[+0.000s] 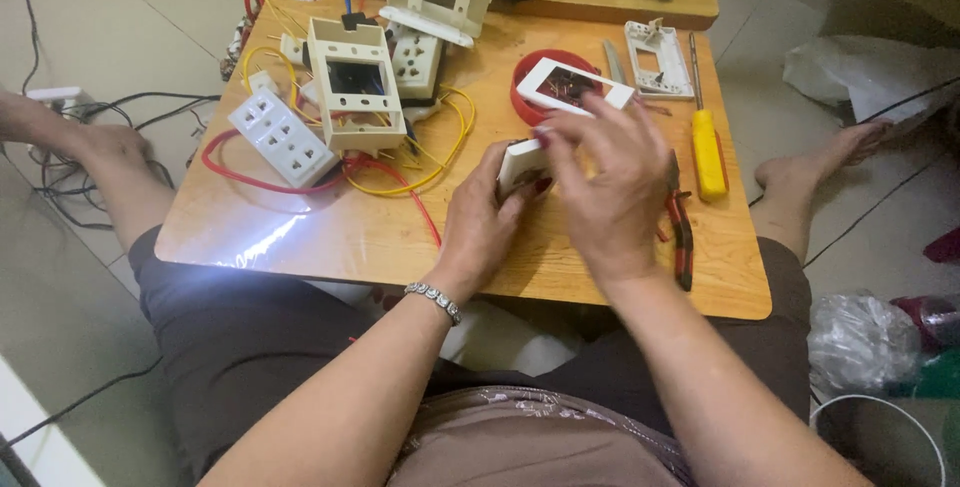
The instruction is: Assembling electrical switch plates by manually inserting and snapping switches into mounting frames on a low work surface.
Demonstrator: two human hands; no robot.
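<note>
Both my hands hold a small white socket part near the front edge of the tabletop.

My left hand (480, 222) grips the white socket part (518, 164) from below, and my right hand (600, 182) closes over it from above. Just behind, a red round container (528, 75) carries a white frame plate (572, 84); small screws show through its opening. A yellow screwdriver (708, 147) lies toward the right edge.
</note>
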